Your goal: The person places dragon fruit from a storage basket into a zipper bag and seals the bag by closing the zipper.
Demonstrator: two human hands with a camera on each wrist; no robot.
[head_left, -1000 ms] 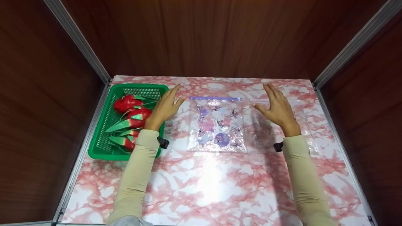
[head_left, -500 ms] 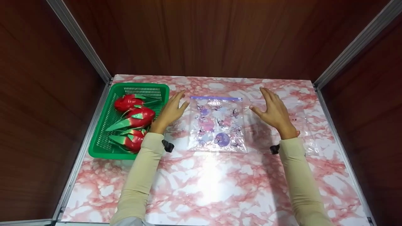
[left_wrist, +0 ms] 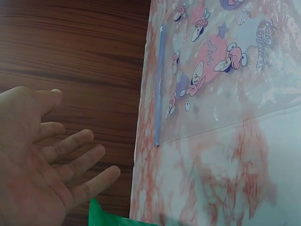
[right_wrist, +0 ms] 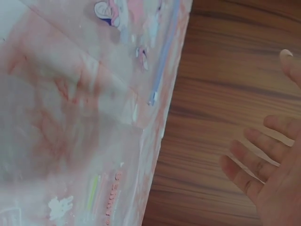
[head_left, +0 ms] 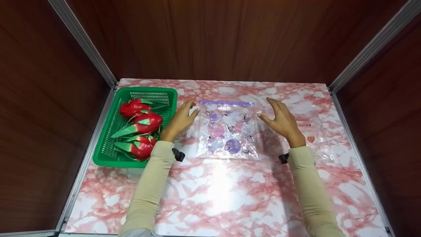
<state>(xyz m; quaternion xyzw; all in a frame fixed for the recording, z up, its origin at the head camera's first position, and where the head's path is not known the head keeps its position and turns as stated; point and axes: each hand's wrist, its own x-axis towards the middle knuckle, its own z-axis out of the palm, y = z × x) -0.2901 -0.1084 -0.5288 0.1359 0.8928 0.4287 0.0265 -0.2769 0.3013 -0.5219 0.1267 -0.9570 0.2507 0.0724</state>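
Note:
My left hand hovers between the green basket and a clear zip bag, fingers relaxed and holding nothing. The zip bag lies flat mid-table, printed with pink and purple cartoons, its purple slider strip at the far edge. My right hand is held over the left part of a second clear bag, which has a strawberry print and is partly hidden by that hand and sleeve. Its fingers are spread and grip nothing. Several red dragon fruits with green leaf tips lie in the basket at the left.
The pink-and-white marbled table is enclosed by dark wood panels at the back and both sides. Metal frame rails run along the corners. A bright light reflection falls on the table's middle.
Both hands have moved inward and slightly nearer to the body. More of the dragon fruits and of the strawberry-print bag now shows. Basket and bags have stayed in place.

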